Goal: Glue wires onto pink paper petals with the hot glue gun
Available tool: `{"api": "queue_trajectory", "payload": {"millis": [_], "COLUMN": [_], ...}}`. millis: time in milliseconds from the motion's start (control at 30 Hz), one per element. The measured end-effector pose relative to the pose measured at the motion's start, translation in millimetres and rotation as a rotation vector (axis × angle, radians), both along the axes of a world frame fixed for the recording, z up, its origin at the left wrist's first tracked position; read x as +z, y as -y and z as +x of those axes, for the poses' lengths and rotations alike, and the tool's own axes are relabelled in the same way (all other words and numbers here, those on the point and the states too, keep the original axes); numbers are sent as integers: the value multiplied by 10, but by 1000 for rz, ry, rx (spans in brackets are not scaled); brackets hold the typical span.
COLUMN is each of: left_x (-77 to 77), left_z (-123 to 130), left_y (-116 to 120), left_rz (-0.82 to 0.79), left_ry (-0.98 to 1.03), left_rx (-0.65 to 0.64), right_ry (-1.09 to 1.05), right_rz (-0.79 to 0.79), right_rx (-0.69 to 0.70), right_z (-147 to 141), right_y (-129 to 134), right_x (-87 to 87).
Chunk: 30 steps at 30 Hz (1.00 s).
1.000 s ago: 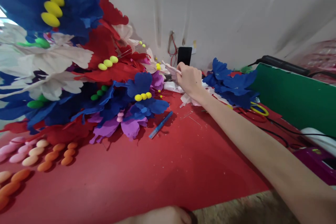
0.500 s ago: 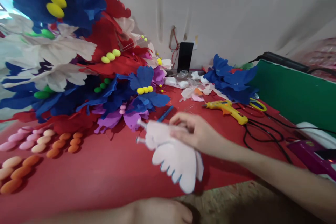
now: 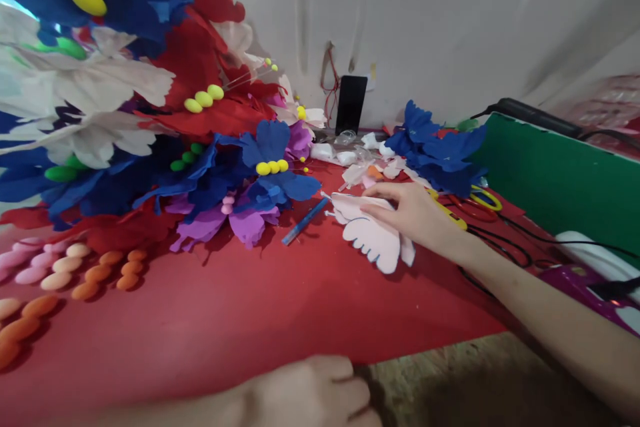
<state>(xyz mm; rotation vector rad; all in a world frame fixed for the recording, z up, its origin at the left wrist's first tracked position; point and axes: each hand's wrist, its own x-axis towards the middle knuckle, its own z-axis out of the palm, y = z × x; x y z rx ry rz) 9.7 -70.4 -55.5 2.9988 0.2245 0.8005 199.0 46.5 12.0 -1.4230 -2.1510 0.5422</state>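
Note:
My right hand (image 3: pixel 417 213) pinches a stack of pale butterfly-shaped cut-outs (image 3: pixel 373 237) between thumb and fingers. Scalloped edges with blue outlines and thin antennae show on the cut-outs, low over the red tabletop (image 3: pixel 240 320). Just left of them lies a blue pen (image 3: pixel 305 220). At the bottom of the view, my left hand (image 3: pixel 305 393) rests by the table's front edge. Its fingers look loosely curled, with nothing seen in them; the lower part is cut off by the frame.
Big blue, red, white and purple paper butterflies (image 3: pixel 190 120) crowd the left side. Pink, peach and orange ovals (image 3: pixel 95 273) lie before them. Paper scraps (image 3: pixel 355 173), a yellow glue gun (image 3: pixel 453 213), scissors (image 3: pixel 485 197) and black cables stand right of centre. A green panel (image 3: pixel 560 173) borders the right.
My right hand has carried the cut-outs away from me and to the right, beyond the pen and partly in front of the glue gun. My left hand shows slightly more of its fingers.

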Motion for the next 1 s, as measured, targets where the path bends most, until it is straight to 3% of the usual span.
{"api": "queue_trajectory", "payload": {"millis": [67, 133, 267, 433, 733, 1000], "left_x": [154, 229, 198, 152, 125, 115], "left_z": [5, -15, -89, -123, -127, -136], "left_y": [-120, -268, -529, -606, -624, -615], "left_rz": [6, 53, 40, 33, 13, 3], "left_ry": [68, 189, 239, 233, 372, 392], "left_rx": [98, 285, 506, 468, 522, 501], "right_ry": [-76, -153, -286, -466, -788, -876], "right_rz": [-80, -183, -345, -576, -949, -928], "right_rx": [50, 115, 235, 271, 147, 56], "right_z": [10, -16, -96, -115, -72, -92], "right_y": [23, 82, 237, 369, 397, 403], "right_x": [-27, -93, -224, -246, -282, -362]}}
